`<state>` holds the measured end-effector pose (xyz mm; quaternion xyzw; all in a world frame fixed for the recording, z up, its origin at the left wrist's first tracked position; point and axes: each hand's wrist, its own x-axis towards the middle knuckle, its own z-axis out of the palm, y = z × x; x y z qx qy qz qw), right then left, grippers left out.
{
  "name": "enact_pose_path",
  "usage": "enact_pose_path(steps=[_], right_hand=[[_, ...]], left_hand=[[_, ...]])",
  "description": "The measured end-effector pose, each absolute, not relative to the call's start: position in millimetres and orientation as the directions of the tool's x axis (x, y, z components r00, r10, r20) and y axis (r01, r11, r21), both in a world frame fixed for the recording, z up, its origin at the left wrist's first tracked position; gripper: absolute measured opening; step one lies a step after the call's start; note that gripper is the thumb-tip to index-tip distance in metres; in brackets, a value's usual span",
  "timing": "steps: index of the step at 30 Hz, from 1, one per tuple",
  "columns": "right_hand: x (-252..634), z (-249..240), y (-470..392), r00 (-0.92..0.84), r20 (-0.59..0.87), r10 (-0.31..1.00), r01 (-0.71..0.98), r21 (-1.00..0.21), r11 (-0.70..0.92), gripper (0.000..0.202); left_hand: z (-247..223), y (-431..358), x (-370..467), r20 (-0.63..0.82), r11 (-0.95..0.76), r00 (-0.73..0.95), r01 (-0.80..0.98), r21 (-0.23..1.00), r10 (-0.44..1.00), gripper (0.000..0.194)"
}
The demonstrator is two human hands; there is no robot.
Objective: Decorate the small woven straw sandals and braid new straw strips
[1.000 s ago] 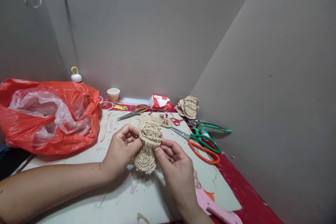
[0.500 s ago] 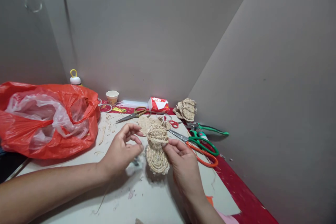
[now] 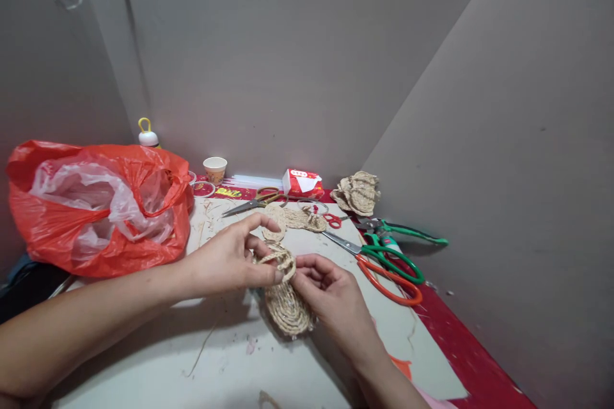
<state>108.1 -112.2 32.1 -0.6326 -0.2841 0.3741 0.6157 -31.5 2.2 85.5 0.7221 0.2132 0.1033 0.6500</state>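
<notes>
A small woven straw piece, shaped like a slipper [image 3: 288, 310], is held over the white board [image 3: 230, 358]. My left hand [image 3: 242, 255] is at its upper left, thumb and fingers closed on its upper band while the index finger arches above. On the right side of that band, my right hand [image 3: 330, 291] pinches the straw between thumb and index finger. Behind them, more woven straw pieces [image 3: 300, 218] lie on the board, close to small red-handled scissors [image 3: 333, 220].
Scissors with green and orange handles [image 3: 388, 278] and green pliers [image 3: 412, 232] lie right. A red plastic bag [image 3: 108, 255] stands left. Along the back are a paper cup [image 3: 215, 170], gold-handled scissors [image 3: 259, 199], a tissue pack [image 3: 303, 184] and a straw bundle [image 3: 357, 193].
My left hand has moved right and taken hold of the straw piece's upper band. The band now looks lifted into a loop. The whole view has shifted slightly.
</notes>
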Motion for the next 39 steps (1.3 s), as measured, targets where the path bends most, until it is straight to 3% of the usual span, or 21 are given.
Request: enact_pose_path(steps=[7, 14, 28, 34, 39], right_hand=[[110, 31, -111, 0.557, -0.118, 0.822, -0.075, -0.993, -0.092, 0.038], [109, 28, -111, 0.547, -0.091, 0.832, -0.046, -0.996, -0.079, 0.031], [107, 27, -112, 0.484, -0.162, 0.86, -0.08, -0.987, -0.14, 0.039], [110, 19, -112, 0.47, -0.167, 0.866, 0.144, -0.954, -0.262, 0.046], [118, 13, -115, 0.545, -0.013, 0.838, 0.516, -0.783, -0.347, 0.035]], left_hand=[[75, 6, -26, -0.208, 0.089, 0.911, 0.189, 0.978, 0.355, 0.053], [68, 10, -24, -0.162, 0.007, 0.911, 0.172, 0.985, 0.379, 0.034], [80, 11, -20, -0.177, -0.061, 0.864, 0.233, 0.971, 0.472, 0.028], [50, 24, -13, -0.228, -0.005, 0.886, 0.252, 0.968, 0.403, 0.028], [29, 35, -8, -0.281, 0.0, 0.886, 0.302, 0.953, 0.369, 0.023]])
